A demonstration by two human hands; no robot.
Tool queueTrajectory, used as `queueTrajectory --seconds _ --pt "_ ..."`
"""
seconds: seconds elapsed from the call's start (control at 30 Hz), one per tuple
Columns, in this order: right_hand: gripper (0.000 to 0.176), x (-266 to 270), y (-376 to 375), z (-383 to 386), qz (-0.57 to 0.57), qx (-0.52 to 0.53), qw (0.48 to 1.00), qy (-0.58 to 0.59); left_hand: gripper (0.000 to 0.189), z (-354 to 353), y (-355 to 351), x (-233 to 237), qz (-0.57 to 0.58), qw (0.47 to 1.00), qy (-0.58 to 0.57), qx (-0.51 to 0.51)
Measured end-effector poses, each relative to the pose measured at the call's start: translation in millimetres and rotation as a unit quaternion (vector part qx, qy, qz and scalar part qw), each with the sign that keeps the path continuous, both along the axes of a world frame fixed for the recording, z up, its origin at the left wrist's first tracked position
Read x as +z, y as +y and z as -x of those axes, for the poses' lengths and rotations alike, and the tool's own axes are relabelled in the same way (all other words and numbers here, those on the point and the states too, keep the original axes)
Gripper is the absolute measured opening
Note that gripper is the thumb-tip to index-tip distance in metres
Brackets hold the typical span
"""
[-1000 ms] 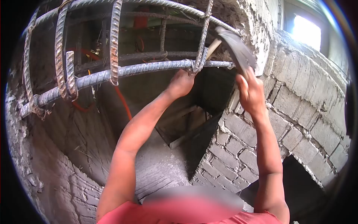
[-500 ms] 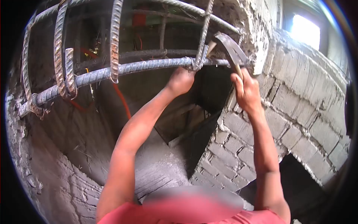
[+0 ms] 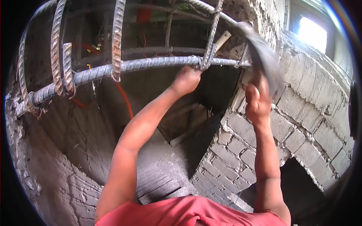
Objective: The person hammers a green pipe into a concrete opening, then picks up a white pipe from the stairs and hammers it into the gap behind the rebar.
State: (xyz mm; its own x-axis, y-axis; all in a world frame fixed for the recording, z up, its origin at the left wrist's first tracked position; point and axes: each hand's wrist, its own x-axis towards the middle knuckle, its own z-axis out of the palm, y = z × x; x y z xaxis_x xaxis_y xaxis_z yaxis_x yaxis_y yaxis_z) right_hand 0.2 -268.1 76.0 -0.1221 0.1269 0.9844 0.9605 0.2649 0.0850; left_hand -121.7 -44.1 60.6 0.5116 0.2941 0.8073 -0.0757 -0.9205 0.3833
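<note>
My right hand [image 3: 259,103] is wrapped round the handle of a claw hammer [image 3: 266,56], raised beside the brick wall and smeared by motion. My left hand [image 3: 187,80] is closed in a fist just beneath the long horizontal rebar [image 3: 147,64], where a slanting rebar stirrup [image 3: 213,32] meets it. What those fingers grip is hidden. A short pale stick-like piece [image 3: 223,39] juts up behind that joint, right of the stirrup; its lower end is out of sight.
More rusty stirrups [image 3: 117,41] hang along the rebar to the left. Rough concrete [image 3: 264,17] and a block wall [image 3: 298,116] rise on the right. An orange hose [image 3: 124,100] hangs below the bars. Broken rubble [image 3: 162,180] lies lower down.
The hammer has swung up and to the right, away from the stirrup joint, with my right hand. My left hand stays at the joint, shifted slightly in view.
</note>
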Motion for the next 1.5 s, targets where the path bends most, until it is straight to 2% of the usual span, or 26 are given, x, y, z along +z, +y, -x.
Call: queueTrajectory --seconds 0.07,0.13,0.17,0.2,0.23,0.3,0.4,0.43,0.5,0.57,0.63,0.67,0.77,0.83,0.9,0.97,1.0,1.07,1.1,1.13,1.17,1.27,1.37,1.43,1.47,1.5 --pt "0.043 1 1 1 -0.045 0.154 0.987 -0.023 0.023 -6 4 -5 -0.081 0.991 -0.103 0.006" --pt "0.034 8 8 -17 -0.035 0.246 0.966 -0.073 0.030 -2 7 0 -0.082 0.994 -0.072 -0.003" --pt "0.030 8 13 -43 -0.121 -0.080 0.964 -0.223 0.042 1 3 -1 -0.079 0.996 -0.035 -0.015" --pt "0.029 12 17 -44 0.024 -0.128 0.989 -0.070 0.043 -3 1 -2 -0.133 0.987 -0.093 0.015" --pt "0.028 12 18 -42 0.168 -0.170 0.967 0.089 0.045 1 7 3 0.047 0.987 0.149 0.037" --pt "0.026 2 6 -37 0.184 -0.128 0.970 0.096 0.048 -2 14 -2 -0.035 0.973 0.189 0.126" --pt "0.026 -18 -12 -22 0.090 -0.075 0.992 0.054 0.051 2 3 3 0.036 0.989 0.122 0.079" --pt "0.029 -26 -8 -19 -0.012 0.002 0.999 0.041 0.051 -3 6 -1 0.035 0.989 0.118 0.080" --pt "0.051 -16 -16 -10 0.024 0.173 0.982 0.072 0.027 -14 13 -14 -0.108 0.985 -0.047 0.125" --pt "0.044 10 -8 -2 -0.078 0.204 0.973 -0.069 0.026 -16 17 -14 -0.048 0.990 0.013 0.131" --pt "0.040 9 3 -15 -0.052 0.181 0.981 -0.049 0.048 -10 7 -7 -0.017 0.997 0.013 0.073" --pt "0.036 9 5 -33 -0.067 -0.097 0.975 -0.188 0.048 -6 3 -1 -0.019 0.997 0.013 0.072" --pt "0.021 11 10 -31 0.183 -0.146 0.969 0.082 0.045 -7 0 -6 -0.007 0.991 0.127 0.052" --pt "0.031 6 5 -12 0.104 -0.054 0.991 0.062 0.044 -32 21 -20 -0.154 0.975 -0.080 0.140" --pt "0.040 0 -5 -4 0.033 -0.035 0.999 -0.024 0.043 -20 15 -13 -0.110 0.987 0.018 0.117" --pt "0.041 21 -11 36 -0.030 0.176 0.970 -0.166 0.041 -24 16 -14 -0.123 0.984 -0.112 0.070" --pt "0.041 21 -2 16 -0.030 0.176 0.970 -0.164 0.041 -20 11 -12 -0.122 0.984 -0.114 0.067" --pt "0.024 20 15 -24 -0.137 -0.097 0.951 -0.261 0.040 -14 7 -7 -0.097 0.990 -0.076 0.065" --pt "0.020 19 15 -20 0.072 -0.031 0.997 0.003 0.040 -12 7 -7 -0.072 0.995 -0.039 0.063" --pt "0.022 21 13 -28 0.140 -0.129 0.981 0.040 0.042 -6 14 -5 -0.147 0.985 0.043 0.075" --pt "0.023 21 11 -29 0.204 -0.223 0.950 0.081 0.046 -12 18 -6 0.085 0.992 0.072 0.061" --pt "0.031 -1 0 -10 0.132 -0.102 0.983 0.078 0.053 -16 25 -19 0.025 0.994 0.031 0.105" --pt "0.047 -25 -8 -36 0.033 -0.089 0.993 -0.076 0.056 -21 26 -15 0.018 0.992 0.070 0.104" --pt "0.055 -40 -21 -36 0.002 -0.069 0.997 0.029 0.060 -29 30 -25 0.041 0.996 0.041 0.069" --pt "0.058 -43 -22 -31 -0.036 -0.015 0.999 -0.017 0.061 -67 54 -50 0.018 0.984 -0.178 -0.020" --pt "0.054 -42 -36 -6 0.015 0.004 0.999 0.032 0.061 -64 44 -48 0.017 0.984 -0.175 -0.021"
